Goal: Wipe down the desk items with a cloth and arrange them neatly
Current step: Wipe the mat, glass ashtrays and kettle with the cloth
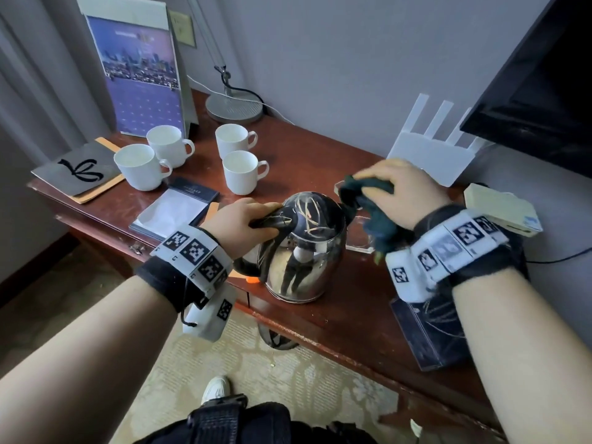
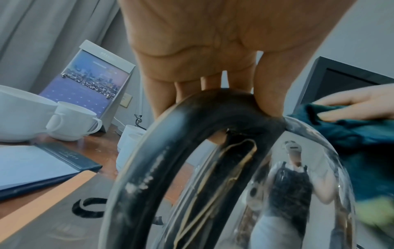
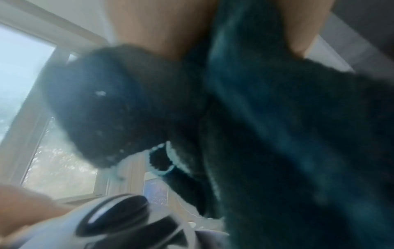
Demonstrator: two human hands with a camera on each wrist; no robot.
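A shiny steel kettle [image 1: 304, 254] with a black handle [image 1: 269, 219] stands near the desk's front edge. My left hand [image 1: 243, 219] grips that handle from the left; in the left wrist view its fingers [image 2: 268, 87] curl over the black handle [image 2: 170, 134]. My right hand [image 1: 400, 190] holds a bunched dark teal cloth [image 1: 368, 200] against the kettle's right upper side by the spout. The cloth [image 3: 277, 134] fills the right wrist view, above the kettle's lid knob [image 3: 115, 214]. The cloth [image 2: 351, 134] also shows at the right of the left wrist view.
Several white cups [image 1: 237, 139] stand at the back left, by a notepad [image 1: 176, 206], a grey folder [image 1: 77, 171] and an upright calendar [image 1: 141, 75]. A lamp base [image 1: 234, 107], white router [image 1: 429, 149], beige box [image 1: 499, 209], dark box [image 1: 429, 334] and TV [image 1: 544, 84] surround the kettle.
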